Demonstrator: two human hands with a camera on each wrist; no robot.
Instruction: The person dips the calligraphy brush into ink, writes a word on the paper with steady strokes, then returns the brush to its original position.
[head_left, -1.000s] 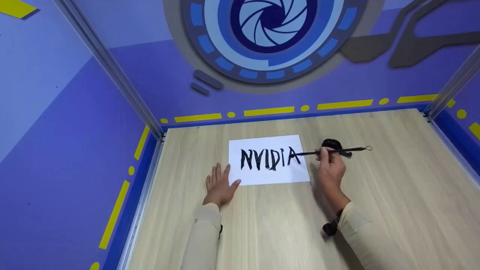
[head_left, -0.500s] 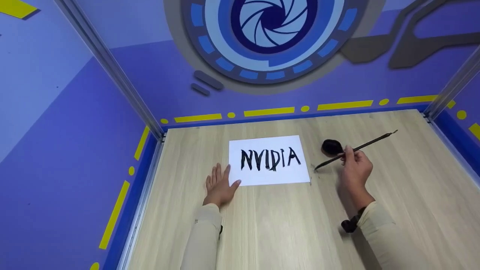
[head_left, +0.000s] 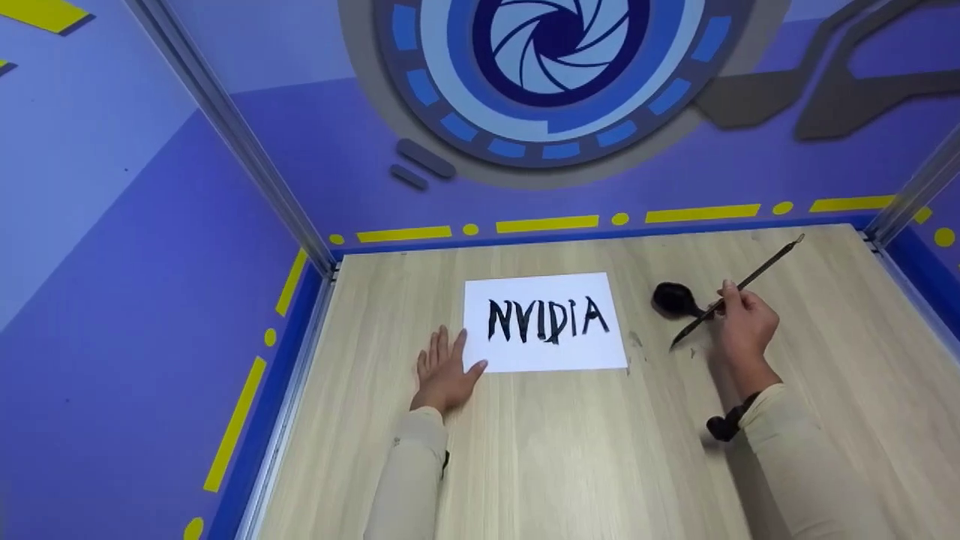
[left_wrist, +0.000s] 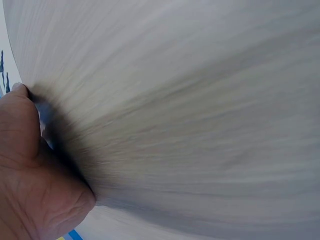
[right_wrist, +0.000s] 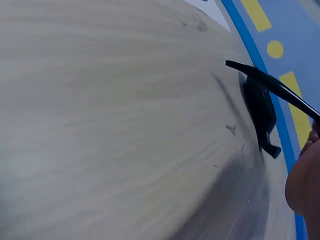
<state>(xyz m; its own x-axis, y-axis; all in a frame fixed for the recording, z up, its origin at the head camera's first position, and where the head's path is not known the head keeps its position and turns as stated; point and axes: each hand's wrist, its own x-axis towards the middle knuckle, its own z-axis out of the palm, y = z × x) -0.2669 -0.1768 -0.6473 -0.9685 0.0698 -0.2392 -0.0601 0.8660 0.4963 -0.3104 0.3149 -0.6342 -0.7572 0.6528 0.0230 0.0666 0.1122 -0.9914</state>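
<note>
My right hand pinches a dark calligraphy brush in the head view, its tip pointing down and left. In the right wrist view the tip of the brush stays above the table, its bristles black. Just behind it lies a black spoon-shaped dish with a short handle, partly covered by the brush and fingers. To the left, a white sheet of paper bears "NVIDIA" in black brush letters. My left hand rests flat at the paper's left edge, fingers spread; its thumb touches the corner.
The wooden table has small dark smudges between the paper and the brush. Blue-purple printed panels enclose the back and sides, with metal posts at the corners.
The right hand with the brush has moved right, away from the paper's last letter, and the brush has swung to a steeper slant. My left hand stays on the paper. The view shifted slightly.
</note>
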